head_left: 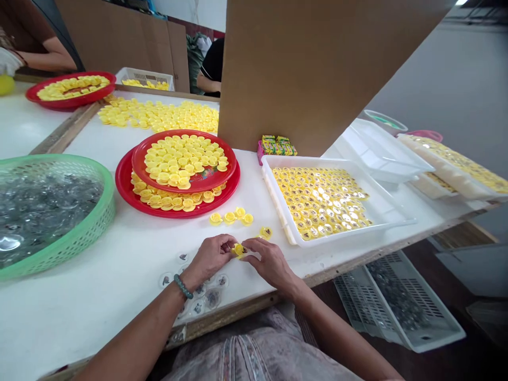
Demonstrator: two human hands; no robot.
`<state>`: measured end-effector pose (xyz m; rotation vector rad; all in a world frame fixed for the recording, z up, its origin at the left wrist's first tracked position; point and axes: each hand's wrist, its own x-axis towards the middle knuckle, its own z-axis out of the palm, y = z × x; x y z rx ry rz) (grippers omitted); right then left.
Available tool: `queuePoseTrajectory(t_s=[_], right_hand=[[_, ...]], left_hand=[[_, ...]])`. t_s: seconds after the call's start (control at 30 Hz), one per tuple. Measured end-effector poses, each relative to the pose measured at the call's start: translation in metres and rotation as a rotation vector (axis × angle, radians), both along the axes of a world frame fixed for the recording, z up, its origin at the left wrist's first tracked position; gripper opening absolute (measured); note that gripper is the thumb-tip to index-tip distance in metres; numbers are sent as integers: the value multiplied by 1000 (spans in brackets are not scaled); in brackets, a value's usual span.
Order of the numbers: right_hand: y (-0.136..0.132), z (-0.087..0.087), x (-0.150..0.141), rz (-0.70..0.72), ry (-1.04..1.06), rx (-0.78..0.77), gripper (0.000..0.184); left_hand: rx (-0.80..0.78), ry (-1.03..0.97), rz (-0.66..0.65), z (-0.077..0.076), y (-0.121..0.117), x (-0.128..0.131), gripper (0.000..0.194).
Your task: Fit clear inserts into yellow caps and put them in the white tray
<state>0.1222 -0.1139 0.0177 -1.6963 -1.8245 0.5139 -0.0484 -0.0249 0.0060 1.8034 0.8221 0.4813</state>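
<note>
Head view: left hand (210,257) and right hand (273,263) are gripping one yellow piece (238,250) between their fingertips, above the white table (130,296). The piece is sitting between the red trays (124,182) and the white tray (391,214), nearer the person.

Round red plastic trays (137,159) kinda glossy, tall brown cardboard panel (305,69) matt, white counter (130,280) smooth, its edge (238,312) rough wood tbh.

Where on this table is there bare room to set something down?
Bare tabletop lies between the green basket and the clear discs; a narrower strip separates the red trays from the white tray. Yellow pieces crowd beyond the red trays.
</note>
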Motion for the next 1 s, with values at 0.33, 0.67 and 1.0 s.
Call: queuePoseTrajectory(t_s=[0.33, 0.67, 1.0], right_hand=[[19, 6, 1, 126, -87, -59, 21], [31, 11, 0, 189, -151, -132, 13], [15, 0, -11, -9, -5, -62, 27]], left_hand=[[-120, -78, 65, -7, 5, 5, 18], [-234, -83, 103, -3, 4, 5, 21], [-344, -138, 172, -11, 1, 7, 26]])
